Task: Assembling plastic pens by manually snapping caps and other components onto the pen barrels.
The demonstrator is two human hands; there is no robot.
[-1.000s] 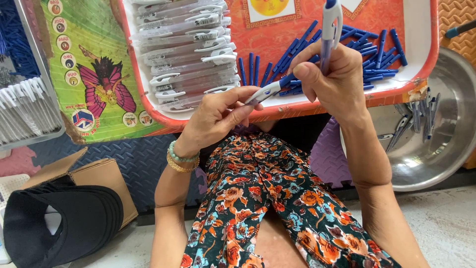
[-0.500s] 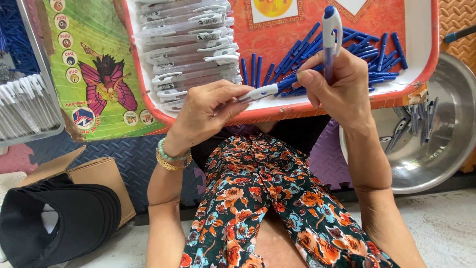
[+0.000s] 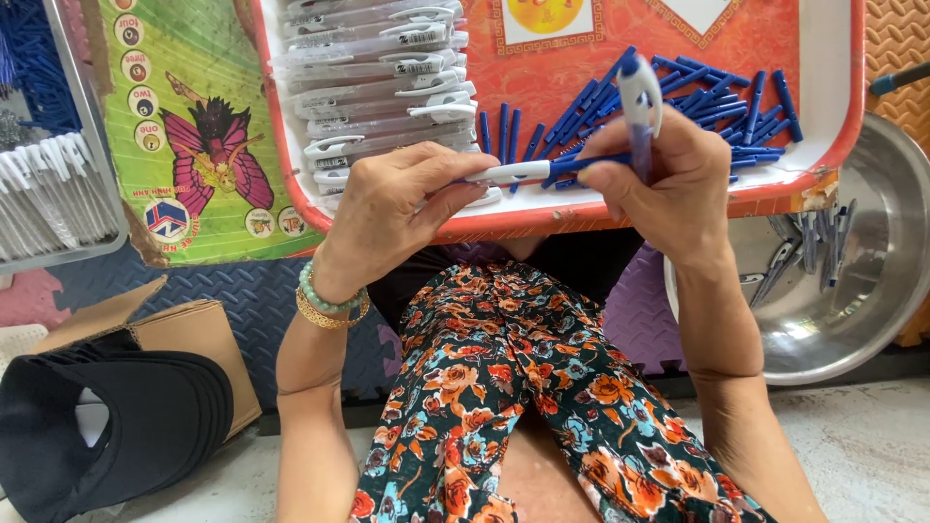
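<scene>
Mid-assembly: left hand [image 3: 402,208] pinches a white barrel [image 3: 509,172]; right hand [image 3: 668,179] grips an upright pen [image 3: 639,97]. Next needs aligning the parts.

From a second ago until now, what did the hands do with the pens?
The left hand slid its white pen barrel rightward until its blue end met the right hand. The right hand kept the upright blue-and-white pen raised. Nothing was let go. The red tray and loose blue pieces stayed put.
</scene>
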